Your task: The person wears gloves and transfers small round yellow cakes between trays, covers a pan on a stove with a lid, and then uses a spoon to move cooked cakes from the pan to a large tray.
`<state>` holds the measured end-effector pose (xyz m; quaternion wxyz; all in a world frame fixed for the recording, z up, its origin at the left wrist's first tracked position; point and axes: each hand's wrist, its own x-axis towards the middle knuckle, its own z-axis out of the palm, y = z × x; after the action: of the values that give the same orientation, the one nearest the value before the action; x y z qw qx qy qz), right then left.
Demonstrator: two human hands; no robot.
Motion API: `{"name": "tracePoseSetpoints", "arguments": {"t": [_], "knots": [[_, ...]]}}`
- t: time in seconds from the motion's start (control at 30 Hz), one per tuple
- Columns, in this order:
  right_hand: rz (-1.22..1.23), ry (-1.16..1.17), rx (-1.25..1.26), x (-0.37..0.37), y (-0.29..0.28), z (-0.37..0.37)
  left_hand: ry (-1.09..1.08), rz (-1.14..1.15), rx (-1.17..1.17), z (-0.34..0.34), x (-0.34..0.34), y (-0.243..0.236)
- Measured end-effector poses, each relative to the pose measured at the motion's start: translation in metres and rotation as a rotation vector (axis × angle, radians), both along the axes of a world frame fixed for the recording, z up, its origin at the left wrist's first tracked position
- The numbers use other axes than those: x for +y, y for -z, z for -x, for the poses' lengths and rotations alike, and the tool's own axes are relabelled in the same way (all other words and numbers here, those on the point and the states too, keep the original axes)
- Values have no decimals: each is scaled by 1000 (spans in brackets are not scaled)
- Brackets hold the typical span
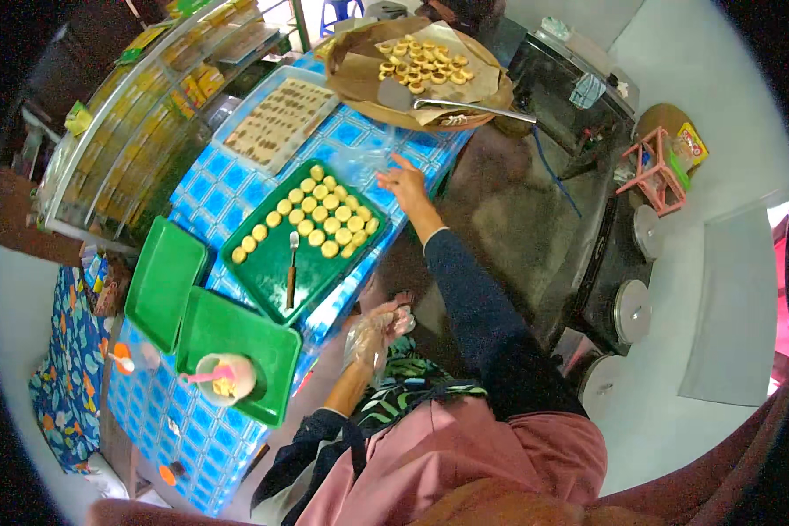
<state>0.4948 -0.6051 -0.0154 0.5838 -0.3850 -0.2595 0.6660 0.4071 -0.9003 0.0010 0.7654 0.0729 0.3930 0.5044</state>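
Note:
My right hand [404, 186] is bare and reaches over the table's right edge, fingers apart. Beside its fingertips lies a crumpled piece of clear plastic [360, 161]; whether they touch it is hard to make out. A clear plastic glove covers my left hand [373, 340], which hangs low in front of my body with fingers loosely bent and apart. Between the hands and the glass case, a green tray [252, 282] holds rows of small round pale dough pieces [319, 213]. A small wooden-handled tool with a pale flat head [292, 272] rests in the tray.
Two more green trays [160, 294] [197, 320] lie nearer, one bearing a tub [246, 375] with a pink-handled utensil. Farther off are a plastic container [280, 120] of small pieces and a large woven basket [346, 92] of browned pastries with tongs. Lidded pots [631, 312] line the right wall.

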Motion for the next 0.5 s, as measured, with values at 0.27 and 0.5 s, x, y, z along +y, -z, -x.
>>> {"name": "tracePoseSetpoints", "arguments": {"t": [0.27,0.5], "knots": [[222,-131,-167,-37,32,-90,79,-74,8,-54,155,-25],[331,242,-110,-75,14,-212,-51,-144,-54,-66,298,-42]]}}
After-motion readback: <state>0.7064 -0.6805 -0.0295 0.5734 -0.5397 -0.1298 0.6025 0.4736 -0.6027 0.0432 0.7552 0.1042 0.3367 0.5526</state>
